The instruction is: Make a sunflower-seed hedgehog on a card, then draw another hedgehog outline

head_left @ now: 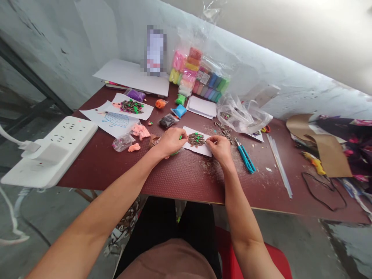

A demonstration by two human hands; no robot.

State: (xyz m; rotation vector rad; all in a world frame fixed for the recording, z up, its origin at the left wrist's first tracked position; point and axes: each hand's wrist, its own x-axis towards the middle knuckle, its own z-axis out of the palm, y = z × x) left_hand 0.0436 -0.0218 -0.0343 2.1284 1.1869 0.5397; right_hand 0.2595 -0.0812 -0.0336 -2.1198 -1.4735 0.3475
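A small white card lies on the dark red table, bearing a cluster of striped seeds dotted with bright green bits. At the card's left edge is my left hand, its fingers pinched together by a small green piece. My right hand is at the card's right edge with thumb and forefinger closed; whatever they hold is too small to name. Loose striped seeds lie just beyond my right hand. A finished-looking seed hedgehog rests on another card at the left, beside a blue hedgehog drawing.
Pink clay and a black clay packet lie left of the card. Teal-handled scissors or pliers, clear glue sticks and a yellow glue gun are on the right. A white power strip sits at the left edge.
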